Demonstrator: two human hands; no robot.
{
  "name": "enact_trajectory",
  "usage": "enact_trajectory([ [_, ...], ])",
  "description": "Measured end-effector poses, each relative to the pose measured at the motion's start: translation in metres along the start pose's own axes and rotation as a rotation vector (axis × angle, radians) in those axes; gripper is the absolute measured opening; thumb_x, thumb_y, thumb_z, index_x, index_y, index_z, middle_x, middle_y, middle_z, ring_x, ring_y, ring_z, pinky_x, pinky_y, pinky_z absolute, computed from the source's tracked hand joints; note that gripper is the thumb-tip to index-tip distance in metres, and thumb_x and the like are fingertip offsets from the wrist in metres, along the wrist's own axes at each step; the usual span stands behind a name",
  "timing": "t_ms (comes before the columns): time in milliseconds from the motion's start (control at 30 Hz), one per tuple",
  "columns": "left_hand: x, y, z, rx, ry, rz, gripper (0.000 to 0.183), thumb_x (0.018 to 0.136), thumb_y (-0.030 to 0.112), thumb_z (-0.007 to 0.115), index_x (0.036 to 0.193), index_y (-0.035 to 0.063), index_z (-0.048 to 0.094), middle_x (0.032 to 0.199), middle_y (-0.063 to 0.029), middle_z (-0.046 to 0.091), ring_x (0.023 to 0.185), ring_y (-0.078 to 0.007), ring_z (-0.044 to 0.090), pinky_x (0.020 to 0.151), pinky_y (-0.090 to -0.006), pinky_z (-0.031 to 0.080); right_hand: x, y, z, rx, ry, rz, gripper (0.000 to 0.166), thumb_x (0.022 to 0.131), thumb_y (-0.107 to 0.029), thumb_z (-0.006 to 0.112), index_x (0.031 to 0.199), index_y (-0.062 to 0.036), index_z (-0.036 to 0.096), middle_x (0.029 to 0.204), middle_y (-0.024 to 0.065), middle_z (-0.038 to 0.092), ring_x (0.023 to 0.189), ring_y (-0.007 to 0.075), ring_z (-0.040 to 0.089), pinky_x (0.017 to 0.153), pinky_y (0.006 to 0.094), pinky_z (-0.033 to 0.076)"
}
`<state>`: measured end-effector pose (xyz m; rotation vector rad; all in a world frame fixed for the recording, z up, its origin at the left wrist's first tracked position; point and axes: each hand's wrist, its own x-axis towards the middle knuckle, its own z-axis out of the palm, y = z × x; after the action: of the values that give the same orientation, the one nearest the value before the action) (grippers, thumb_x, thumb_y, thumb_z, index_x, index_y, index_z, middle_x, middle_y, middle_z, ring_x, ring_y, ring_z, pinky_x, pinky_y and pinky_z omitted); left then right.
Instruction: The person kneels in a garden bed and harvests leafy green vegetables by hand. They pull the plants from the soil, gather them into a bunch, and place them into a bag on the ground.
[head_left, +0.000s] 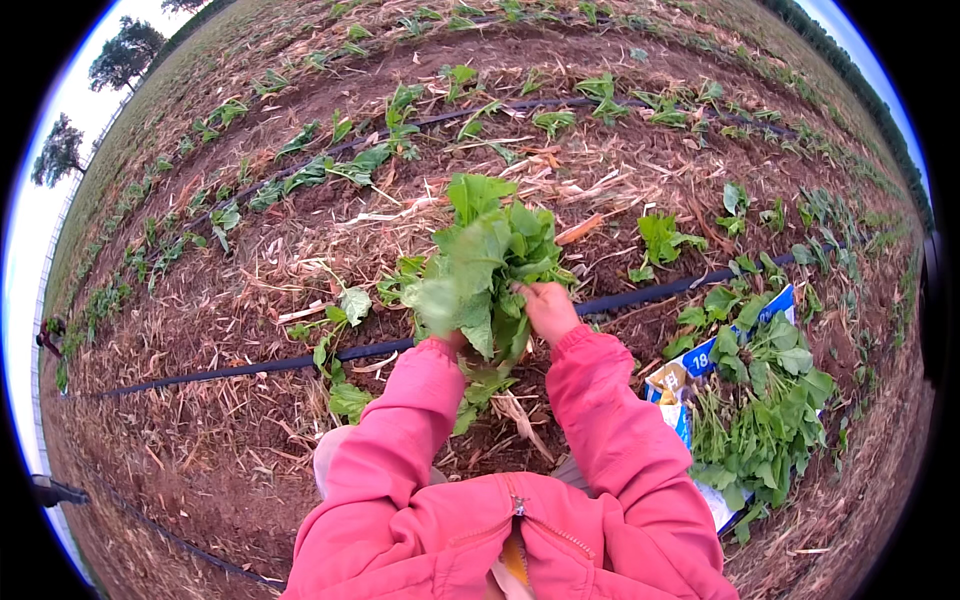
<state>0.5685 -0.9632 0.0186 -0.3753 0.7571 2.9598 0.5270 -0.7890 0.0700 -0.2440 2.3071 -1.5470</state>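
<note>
A thick bunch of leafy greens (499, 262) stands in front of me, above the soil and the black drip hose (300, 362). My right hand (550, 309) is closed on the bunch's right side, fingertips among the leaves. Only a sliver of my left hand (454, 341) shows at the pink cuff; leaves cover its fingers, so its grip cannot be told. One leaf on the bunch's left is blurred. To my right, a heap of picked leafy greens (772, 405) lies on a blue and white printed plastic sack (701, 358).
Low green plants (660, 238) grow in rows along the drip hoses, one of which (450, 116) curves across farther ahead. Dry straw and stalk bits (555, 176) litter the brown soil. At the far left edge is a distant figure (51, 335), perhaps a person.
</note>
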Motion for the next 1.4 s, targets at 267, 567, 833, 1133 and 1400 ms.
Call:
enact_trajectory([
  [267, 0.001, 0.081, -0.046, 1.289, 0.451, 0.25, 0.028, 0.073, 0.023, 0.058, 0.096, 0.0065, 0.054, 0.086, -0.0148, 0.06, 0.075, -0.0336, 0.059, 0.067, -0.0424, 0.047, 0.006, -0.076, -0.062, 0.48, 0.363, -0.318, 0.027, 0.088, -0.026, 0.055, 0.08, -0.0016, 0.062, 0.067, 0.0015, 0.058, 0.055, 0.0072, 0.048, 0.049, 0.0231, 0.037],
  [567, -0.035, 0.126, -0.031, 2.4, 0.407, 0.494, 0.03, 0.066, 0.018, 0.064, 0.092, 0.0082, 0.051, 0.084, -0.0128, 0.059, 0.075, -0.0328, 0.059, 0.066, -0.0417, 0.047, 0.085, -0.136, -0.124, -0.124, 0.424, -0.162, 0.064, 0.082, -0.045, 0.056, 0.122, 0.0041, 0.045, 0.121, 0.0218, 0.05, 0.112, 0.0305, 0.049, 0.092, 0.037, 0.04],
  [833, -0.031, 0.114, -0.017, 2.552, 0.378, 0.431, 0.036, 0.065, 0.021, 0.065, 0.096, 0.0099, 0.051, 0.084, -0.0106, 0.059, 0.078, -0.0296, 0.059, 0.069, -0.0408, 0.045, 0.018, -0.009, 0.089, -0.243, -0.254, 0.068, 0.111, 0.063, -0.064, 0.064, 0.138, 0.0009, 0.015, 0.131, 0.0251, 0.039, 0.123, 0.0343, 0.038, 0.102, 0.0358, 0.031],
  [1133, -0.04, 0.11, 0.008, 2.623, 0.299, 0.391, 0.05, 0.073, 0.04, 0.056, 0.113, 0.0121, 0.047, 0.102, -0.0087, 0.057, 0.081, -0.026, 0.06, 0.077, -0.0366, 0.04, 0.037, 0.062, 0.095, -0.064, -0.216, -0.012, 0.041, 0.079, -0.027, 0.065, 0.109, -0.001, 0.058, 0.087, 0.0082, 0.064, 0.078, 0.0134, 0.058, 0.074, 0.0278, 0.045],
  [1400, -0.047, 0.136, -0.024, 2.378, 0.507, 0.151, 0.054, 0.071, 0.039, 0.06, 0.117, 0.0133, 0.05, 0.092, -0.0135, 0.063, 0.085, -0.0317, 0.06, 0.078, -0.0395, 0.046, 0.026, -0.02, 0.069, -0.066, -0.435, -0.186, 0.044, 0.086, -0.039, 0.055, 0.073, 0.0025, 0.058, 0.056, 0.0059, 0.049, 0.054, 0.0125, 0.043, 0.054, 0.0317, 0.039],
])
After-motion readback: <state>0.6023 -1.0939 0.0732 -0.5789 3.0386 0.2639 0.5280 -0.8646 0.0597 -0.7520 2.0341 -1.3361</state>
